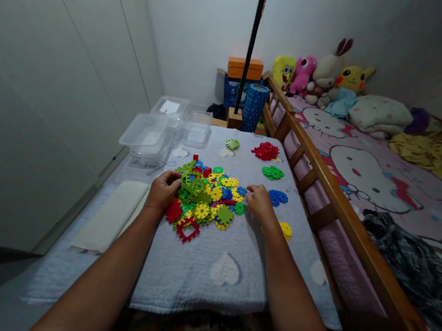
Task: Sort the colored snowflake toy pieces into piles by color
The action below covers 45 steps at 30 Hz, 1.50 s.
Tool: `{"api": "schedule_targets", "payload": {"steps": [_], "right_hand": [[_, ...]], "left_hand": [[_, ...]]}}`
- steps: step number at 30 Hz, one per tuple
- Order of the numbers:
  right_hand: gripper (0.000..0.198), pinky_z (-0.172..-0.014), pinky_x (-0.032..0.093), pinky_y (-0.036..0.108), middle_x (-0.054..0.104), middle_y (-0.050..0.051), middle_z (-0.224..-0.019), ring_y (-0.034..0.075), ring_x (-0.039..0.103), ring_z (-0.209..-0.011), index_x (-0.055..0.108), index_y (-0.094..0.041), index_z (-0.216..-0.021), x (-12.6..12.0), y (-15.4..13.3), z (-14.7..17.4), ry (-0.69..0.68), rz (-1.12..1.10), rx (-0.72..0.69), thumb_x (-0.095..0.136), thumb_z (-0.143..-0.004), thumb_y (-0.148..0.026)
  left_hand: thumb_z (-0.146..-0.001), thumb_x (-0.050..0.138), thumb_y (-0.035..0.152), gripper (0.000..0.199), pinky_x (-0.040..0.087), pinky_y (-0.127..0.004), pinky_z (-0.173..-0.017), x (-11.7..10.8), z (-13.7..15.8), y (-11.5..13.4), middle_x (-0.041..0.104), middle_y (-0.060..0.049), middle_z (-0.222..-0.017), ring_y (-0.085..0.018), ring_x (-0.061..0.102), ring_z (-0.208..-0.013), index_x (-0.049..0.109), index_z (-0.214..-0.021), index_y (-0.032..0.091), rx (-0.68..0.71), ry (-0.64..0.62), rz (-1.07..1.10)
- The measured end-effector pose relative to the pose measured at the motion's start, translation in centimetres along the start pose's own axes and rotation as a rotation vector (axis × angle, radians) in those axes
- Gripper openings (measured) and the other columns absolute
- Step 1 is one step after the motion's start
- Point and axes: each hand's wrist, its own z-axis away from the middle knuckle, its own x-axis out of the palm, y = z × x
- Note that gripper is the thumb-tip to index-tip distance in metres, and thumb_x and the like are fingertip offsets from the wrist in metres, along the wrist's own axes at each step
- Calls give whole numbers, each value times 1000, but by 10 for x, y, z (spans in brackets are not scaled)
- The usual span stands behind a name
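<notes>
Four small single-colour heaps already lie toward the far right of the surface (195, 273): red pieces (266, 151), green pieces (272, 172), blue pieces (278, 198) and yellow pieces (286, 230). A large mixed pile of plastic gear pieces (207, 197) remains at the centre, so most sorting looks undone. The left hand (162, 191) curls loosely against the pile's left edge; the right hand (259, 201) rests fingers-down at its right edge, gripping nothing I can make out.

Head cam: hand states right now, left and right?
Left hand: curled on the edge of the mixed pile, fingers on green pieces; a firm grasp cannot be told.
Right hand: palm down by the blue pieces, holding nothing visible.
</notes>
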Motion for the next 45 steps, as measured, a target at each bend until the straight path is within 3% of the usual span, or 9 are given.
{"api": "schedule_targets", "payload": {"steps": [3, 7, 11, 16, 20, 25, 32, 39, 45], "right_hand": [[34, -96, 43, 34, 66, 13, -113, 25, 59, -107, 71, -18, -118, 16, -6, -8, 1, 76, 33, 59, -87, -17], [32, -93, 42, 35, 64, 12, -110, 27, 58, -102, 71, -23, -117, 21, -6, -10, -23, 120, 29, 60, -87, -21], [26, -86, 43, 32, 65, 10, -104, 24, 58, -97, 70, -20, -106, 17, -3, -12, -9, 68, 42, 64, -81, -21], [5, -68, 40, 27, 64, 1, -77, 17, 57, -74, 63, -20, -78, 4, 6, -16, -15, -170, 108, 59, -76, -21], [9, -62, 40, 26, 62, -1, -67, 15, 56, -66, 61, -20, -70, -18, 28, -15, 38, -356, 118, 58, -74, -27], [12, -59, 41, 27, 63, 1, -66, 17, 56, -64, 61, -21, -68, -44, 77, -8, 196, -385, 185, 61, -70, -33], [20, -60, 42, 29, 63, 3, -68, 18, 56, -64, 61, -20, -70, -45, 113, -4, 293, -432, 297, 65, -70, -40], [10, -66, 42, 29, 66, 4, -73, 19, 58, -70, 64, -20, -75, -37, 99, -7, 317, -156, 273, 58, -74, -28], [15, -76, 43, 31, 68, 10, -92, 21, 59, -83, 68, -17, -84, -40, 88, -4, 278, 114, 244, 55, -79, -19]], "left_hand": [[-72, 63, 37, 29, 52, -28, -74, -1, 0, 0, 72, -3, -85, -18, 65, -78, 72, -92, 18, 6, 2, -13], [-72, 64, 37, 29, 52, -28, -75, -1, 1, 2, 73, -3, -86, -18, 65, -77, 72, -92, 18, 5, 1, -11], [-72, 63, 36, 28, 53, -29, -77, -1, 2, 4, 73, -3, -85, -18, 65, -78, 72, -92, 18, -1, -3, -5], [-71, 64, 37, 29, 53, -30, -78, -1, 2, 6, 72, -4, -85, -19, 65, -80, 71, -91, 18, -1, -4, -13], [-71, 64, 37, 28, 52, -30, -77, -1, 2, 6, 72, -3, -84, -19, 66, -79, 71, -90, 18, -2, 8, -25], [-70, 64, 37, 28, 53, -29, -74, -1, 2, 7, 72, -3, -84, -18, 65, -77, 71, -91, 19, -9, -4, -10], [-70, 63, 38, 30, 53, -31, -78, -1, 1, 7, 72, -3, -85, -19, 65, -79, 71, -91, 18, -6, -10, -13], [-70, 63, 38, 30, 53, -30, -77, -1, 2, 8, 72, -3, -84, -19, 65, -78, 71, -91, 18, 3, -4, -35], [-71, 63, 38, 31, 53, -30, -80, -1, 1, 3, 73, -3, -88, -19, 66, -81, 71, -93, 18, 1, -7, -33]]}}
